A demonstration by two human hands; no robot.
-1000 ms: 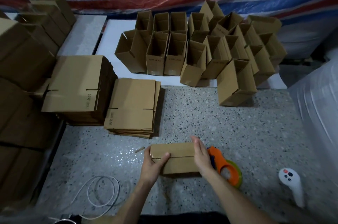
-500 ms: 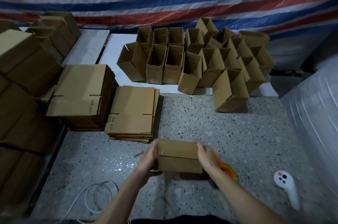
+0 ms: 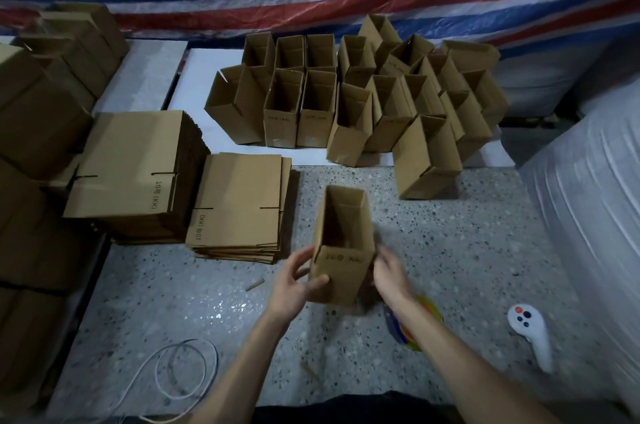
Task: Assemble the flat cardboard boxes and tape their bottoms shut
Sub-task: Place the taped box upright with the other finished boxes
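Brown cardboard box (image 3: 343,250) is upright with its open end up, near the middle of the speckled floor (image 3: 467,250). The left hand (image 3: 298,280) grips its near left corner, with the thumb on the printed front and the fingers curled round the side. The right hand (image 3: 389,271) is at the box's right side. It is blurry, so I cannot tell if it grips or only touches. The hands are apart, with the box between them.

A tape dispenser (image 3: 412,323) lies partly hidden under the right arm. Two stacks of flat boxes (image 3: 239,202) sit to the left. Far behind, many open boxes (image 3: 346,94) stand close together on a white board (image 3: 204,91). A white controller (image 3: 530,330) lies on the right. A white cable (image 3: 183,371) loops at the near left.
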